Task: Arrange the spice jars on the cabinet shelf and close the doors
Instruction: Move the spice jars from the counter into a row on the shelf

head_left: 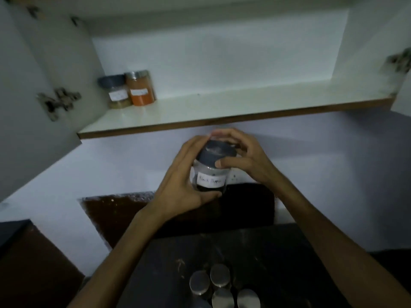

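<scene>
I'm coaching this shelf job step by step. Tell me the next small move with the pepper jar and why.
Probably lift the pepper jar up onto the shelf and set it just right of the orange jar. Both the left hand and right hand grip it below the shelf edge, two jars already stand at the shelf's left end, and more jars wait on the counter.

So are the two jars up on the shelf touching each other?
Touching, it seems. The head view shows the dark-lidded jar and the orange spice jar side by side at the shelf's left end, with no gap visible between them.
</scene>
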